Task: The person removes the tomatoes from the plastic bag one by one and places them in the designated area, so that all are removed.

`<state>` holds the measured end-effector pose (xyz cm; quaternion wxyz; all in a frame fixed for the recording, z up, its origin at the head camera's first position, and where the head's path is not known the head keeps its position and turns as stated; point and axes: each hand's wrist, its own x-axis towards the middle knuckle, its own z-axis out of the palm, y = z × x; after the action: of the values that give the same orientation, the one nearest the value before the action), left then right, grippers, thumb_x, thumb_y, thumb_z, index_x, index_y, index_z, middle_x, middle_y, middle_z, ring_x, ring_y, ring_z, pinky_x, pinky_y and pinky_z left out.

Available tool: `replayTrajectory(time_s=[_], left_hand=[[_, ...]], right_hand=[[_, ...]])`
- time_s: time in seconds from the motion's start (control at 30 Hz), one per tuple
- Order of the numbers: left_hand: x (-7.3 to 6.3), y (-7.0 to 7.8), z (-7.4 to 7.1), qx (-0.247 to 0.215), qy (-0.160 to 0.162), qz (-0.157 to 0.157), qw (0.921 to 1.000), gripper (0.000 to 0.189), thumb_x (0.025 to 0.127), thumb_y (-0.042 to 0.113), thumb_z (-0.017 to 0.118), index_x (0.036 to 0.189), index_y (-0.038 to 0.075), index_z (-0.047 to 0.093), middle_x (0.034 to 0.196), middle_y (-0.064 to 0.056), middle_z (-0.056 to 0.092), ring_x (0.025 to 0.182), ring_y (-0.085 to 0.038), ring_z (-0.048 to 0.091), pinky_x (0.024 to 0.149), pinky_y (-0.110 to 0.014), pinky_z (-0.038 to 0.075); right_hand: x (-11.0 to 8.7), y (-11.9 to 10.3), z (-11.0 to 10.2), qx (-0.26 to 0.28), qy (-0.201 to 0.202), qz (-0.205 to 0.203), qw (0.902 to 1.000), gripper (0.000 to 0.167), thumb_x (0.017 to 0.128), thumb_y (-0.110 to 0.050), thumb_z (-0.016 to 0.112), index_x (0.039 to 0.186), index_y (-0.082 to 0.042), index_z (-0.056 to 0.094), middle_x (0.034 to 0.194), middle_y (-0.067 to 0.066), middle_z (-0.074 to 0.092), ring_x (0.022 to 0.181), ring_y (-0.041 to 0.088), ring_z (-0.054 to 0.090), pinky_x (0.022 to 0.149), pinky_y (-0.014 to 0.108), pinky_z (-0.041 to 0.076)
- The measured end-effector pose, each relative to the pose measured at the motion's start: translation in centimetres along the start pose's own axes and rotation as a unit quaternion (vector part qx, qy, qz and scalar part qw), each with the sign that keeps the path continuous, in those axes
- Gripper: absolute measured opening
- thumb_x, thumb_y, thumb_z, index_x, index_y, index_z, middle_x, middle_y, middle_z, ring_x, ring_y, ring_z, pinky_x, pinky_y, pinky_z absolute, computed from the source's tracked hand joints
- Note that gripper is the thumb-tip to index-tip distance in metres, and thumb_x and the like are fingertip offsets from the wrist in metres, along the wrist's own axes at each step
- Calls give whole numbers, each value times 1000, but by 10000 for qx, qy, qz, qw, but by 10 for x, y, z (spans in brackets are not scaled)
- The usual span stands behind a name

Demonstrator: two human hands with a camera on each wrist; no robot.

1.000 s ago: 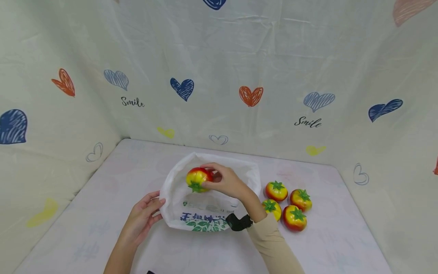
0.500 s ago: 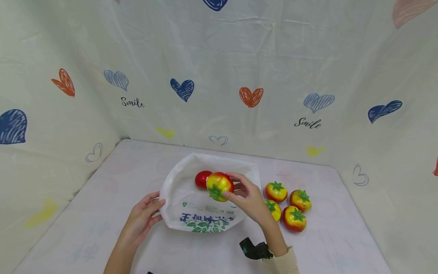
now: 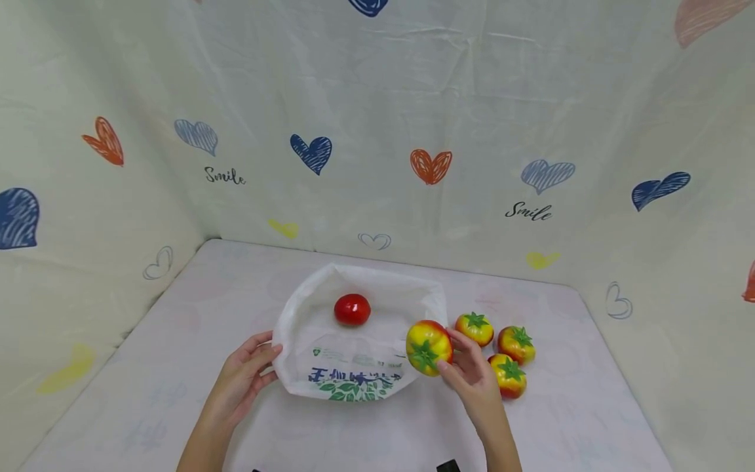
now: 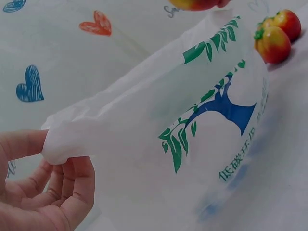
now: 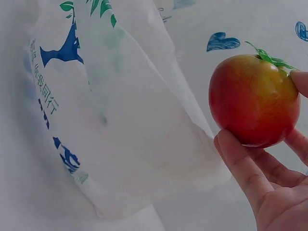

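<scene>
My left hand (image 3: 248,377) pinches the left rim of a white plastic bag (image 3: 307,328) between thumb and fingers, and the bag's mouth gapes wide. Inside it, toward the back, lies a shiny red tomato (image 3: 352,309). With thumb and fingertips, my right hand (image 3: 474,377) holds a yellow-and-red tomato (image 3: 429,347) with a green leafy top, in front of the bag's right rim. The right wrist view shows this held tomato (image 5: 255,101) beside the outside of the bag (image 5: 134,134). Green leaves and a blue tree trunk are printed on the bag (image 4: 130,144) in the left wrist view.
On the table (image 3: 578,406) right of the bag are similar tomatoes: one at the back (image 3: 474,330), one farther right (image 3: 516,345), and one nearer (image 3: 508,375), partly behind my right hand. A heart-printed cloth (image 3: 377,98) encloses the back and sides.
The right hand has carried the yellow-and-red tomato from over the bag's inside rightward and nearer, to its right rim. The red tomato in the bag is now uncovered. The left hand has kept its grip.
</scene>
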<state>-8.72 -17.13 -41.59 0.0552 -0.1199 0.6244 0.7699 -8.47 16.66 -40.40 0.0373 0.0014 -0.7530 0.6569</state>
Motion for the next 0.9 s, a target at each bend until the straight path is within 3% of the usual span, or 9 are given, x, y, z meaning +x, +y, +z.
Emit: replayTrajectory(time_s=[0.13, 0.23, 0.37, 0.47, 0.53, 0.7, 0.9], left_hand=[[0, -1, -1, -11, 21, -10, 10000, 14, 91, 14, 58, 100, 25, 59, 91, 10, 65, 85, -8, 60, 74, -23, 54], [0, -1, -2, -49, 72, -49, 10000, 15, 91, 14, 58, 97, 28, 60, 91, 11, 65, 84, -8, 59, 73, -22, 54], [0, -2, -3, -57, 114, -84, 9999, 16, 91, 15, 58, 95, 29, 61, 90, 12, 64, 83, -8, 59, 73, -22, 54], [0, -3, -3, -31, 113, -79, 9999, 15, 92, 15, 58, 95, 30, 60, 90, 12, 64, 83, -8, 59, 73, -22, 54], [0, -3, -3, -20, 106, -71, 9999, 15, 92, 15, 58, 96, 30, 60, 90, 12, 64, 84, -8, 59, 73, -22, 54], [1, -3, -3, -40, 88, -44, 9999, 16, 92, 14, 57, 96, 29, 60, 90, 11, 64, 83, -8, 60, 73, -22, 55], [2, -3, -2, -21, 73, -63, 10000, 15, 92, 16, 57, 97, 29, 60, 90, 11, 64, 83, -8, 60, 73, -22, 54]], right_hand=[[-10, 4, -8, 71, 379, 414, 9984, 47, 88, -15, 64, 131, -13, 47, 125, -6, 49, 106, 1, 55, 84, 14, 49], [-11, 19, -18, 111, 550, 473, 9973, 49, 88, -19, 64, 133, -15, 45, 126, -3, 48, 106, 3, 54, 84, 13, 48], [-2, 72, -40, 150, 628, 160, 9978, 53, 89, -22, 63, 137, -16, 42, 134, 5, 46, 113, 6, 51, 84, 10, 47], [5, 113, -57, 94, 679, 272, 9973, 54, 89, -27, 63, 138, -22, 41, 138, 4, 44, 116, 10, 50, 83, 13, 48], [7, 129, -65, 10, 801, 576, 9951, 55, 87, -34, 64, 137, -28, 42, 138, -1, 44, 117, 11, 50, 82, 15, 49], [7, 136, -76, -183, 995, 1106, 9887, 56, 83, -46, 65, 133, -36, 43, 133, -5, 47, 114, 11, 50, 80, 18, 51], [1, 128, -87, -312, 772, 1667, 9825, 66, 79, -57, 63, 136, -33, 40, 132, 7, 46, 108, 13, 53, 81, 24, 53]])
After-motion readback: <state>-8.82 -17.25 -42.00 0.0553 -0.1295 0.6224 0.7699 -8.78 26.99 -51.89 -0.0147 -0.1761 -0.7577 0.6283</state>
